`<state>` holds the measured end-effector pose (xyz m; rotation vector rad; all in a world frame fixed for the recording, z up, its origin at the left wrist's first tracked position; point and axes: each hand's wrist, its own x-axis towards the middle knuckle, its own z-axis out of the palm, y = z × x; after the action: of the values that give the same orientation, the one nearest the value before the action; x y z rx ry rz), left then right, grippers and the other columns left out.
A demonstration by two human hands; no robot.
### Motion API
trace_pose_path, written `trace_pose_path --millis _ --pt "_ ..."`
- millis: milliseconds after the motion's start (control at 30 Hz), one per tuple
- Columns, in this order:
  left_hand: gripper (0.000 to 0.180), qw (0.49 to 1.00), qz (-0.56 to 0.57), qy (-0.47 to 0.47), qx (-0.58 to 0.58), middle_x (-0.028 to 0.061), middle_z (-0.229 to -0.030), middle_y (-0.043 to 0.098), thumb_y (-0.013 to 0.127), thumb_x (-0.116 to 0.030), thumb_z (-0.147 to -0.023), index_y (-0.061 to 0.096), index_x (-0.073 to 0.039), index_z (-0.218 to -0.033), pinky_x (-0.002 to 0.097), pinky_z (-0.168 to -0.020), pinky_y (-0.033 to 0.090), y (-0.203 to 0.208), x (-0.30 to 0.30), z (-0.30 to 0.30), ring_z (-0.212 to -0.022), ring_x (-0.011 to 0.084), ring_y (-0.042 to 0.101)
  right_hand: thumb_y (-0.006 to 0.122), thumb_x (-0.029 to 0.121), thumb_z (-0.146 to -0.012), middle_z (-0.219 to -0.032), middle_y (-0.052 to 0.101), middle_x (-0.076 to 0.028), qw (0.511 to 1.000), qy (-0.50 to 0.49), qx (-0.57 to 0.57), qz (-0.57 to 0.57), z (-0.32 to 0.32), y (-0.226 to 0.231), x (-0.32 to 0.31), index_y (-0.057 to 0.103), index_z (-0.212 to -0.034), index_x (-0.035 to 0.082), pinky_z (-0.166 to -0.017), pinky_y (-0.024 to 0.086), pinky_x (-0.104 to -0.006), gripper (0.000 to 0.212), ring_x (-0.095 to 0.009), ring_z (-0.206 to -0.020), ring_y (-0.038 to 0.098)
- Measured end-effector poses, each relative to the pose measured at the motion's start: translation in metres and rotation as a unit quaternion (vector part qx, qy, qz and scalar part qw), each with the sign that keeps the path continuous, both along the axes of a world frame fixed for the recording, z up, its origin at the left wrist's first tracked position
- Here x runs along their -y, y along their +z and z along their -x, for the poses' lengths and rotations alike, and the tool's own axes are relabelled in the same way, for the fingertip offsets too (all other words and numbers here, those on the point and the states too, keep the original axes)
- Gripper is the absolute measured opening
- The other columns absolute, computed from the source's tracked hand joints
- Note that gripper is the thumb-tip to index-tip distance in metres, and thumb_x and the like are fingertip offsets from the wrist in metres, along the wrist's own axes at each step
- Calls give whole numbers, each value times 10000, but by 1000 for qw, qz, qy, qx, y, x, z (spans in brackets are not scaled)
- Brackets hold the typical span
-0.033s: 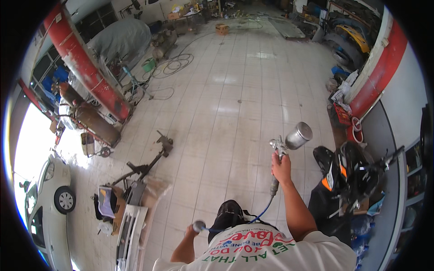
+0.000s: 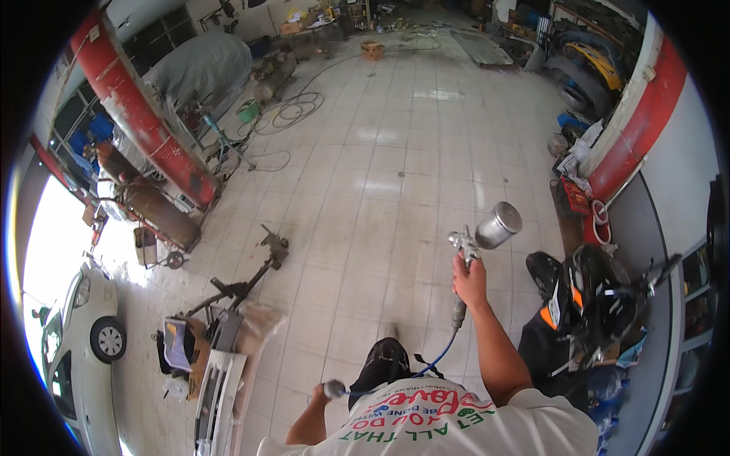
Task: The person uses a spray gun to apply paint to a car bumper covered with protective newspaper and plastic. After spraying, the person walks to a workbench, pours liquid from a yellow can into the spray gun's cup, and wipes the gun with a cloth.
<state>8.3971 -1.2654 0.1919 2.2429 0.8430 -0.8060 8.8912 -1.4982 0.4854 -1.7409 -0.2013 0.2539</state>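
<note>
My right hand is closed round the handle of a spray gun, held out in front of my body at the right. Its silver metal cup sticks out to the right of the gun's body. From the bottom of the handle a blue hose curves down to my waist. Low on the left, my left hand is closed on a round grey piece beside the blue hose; its exact kind is too small to tell. Most of the left fingers are hidden.
A motorcycle stands close on my right. At left lie a metal frame and a bumper; farther left are a white car, gas cylinders and a red pillar. A coiled hose lies ahead on the tiled floor.
The spray gun and my right hand have shifted slightly left and up. A shoe tip now shows ahead of my dark-clothed leg. Both hands keep their hold.
</note>
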Motion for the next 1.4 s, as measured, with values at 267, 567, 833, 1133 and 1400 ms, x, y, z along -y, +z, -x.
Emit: trace_pose_path --millis 267,567,833,1133,1400 --pt "313 939 171 281 98 80 -788 648 561 -407 -996 636 -122 -1099 370 -529 508 -42 -100 -371 -582 215 594 639 227 -962 -855 691 -198 971 74 198 116 -290 16 -114 584 -1082 39 -704 537 -434 230 -399 -810 694" --pt "623 842 272 331 329 86 -910 659 506 -590 -992 669 11 -1012 310 -587 509 64 -275 -1001 -690 196 633 625 224 -961 -872 691 -198 977 156 93 109 -560 21 -211 573 -1117 43 -701 530 -424 244 -414 -822 690" --pt "618 919 24 209 335 157 -818 739 492 -562 -987 765 -26 -844 389 -806 530 81 -423 -1246 -852 275 706 609 278 -979 -743 654 -258 937 309 73 147 -867 39 -352 511 -1243 25 -645 505 -502 379 -456 -720 661" --pt "525 954 -198 183 132 204 -742 686 606 -511 -896 712 -12 -773 521 -691 498 8 -498 -1275 -754 356 683 610 286 -983 -680 641 -213 912 372 157 76 -1217 31 -566 524 -1238 19 -575 494 -470 379 -411 -641 662" --pt "500 778 186 525 290 89 -1128 700 518 -498 -983 603 -111 -1289 347 -710 536 -20 -713 -1686 -867 231 628 607 315 -985 -718 652 -220 895 403 106 158 -1489 45 -743 512 -1277 10 -622 510 -463 433 -417 -674 663"
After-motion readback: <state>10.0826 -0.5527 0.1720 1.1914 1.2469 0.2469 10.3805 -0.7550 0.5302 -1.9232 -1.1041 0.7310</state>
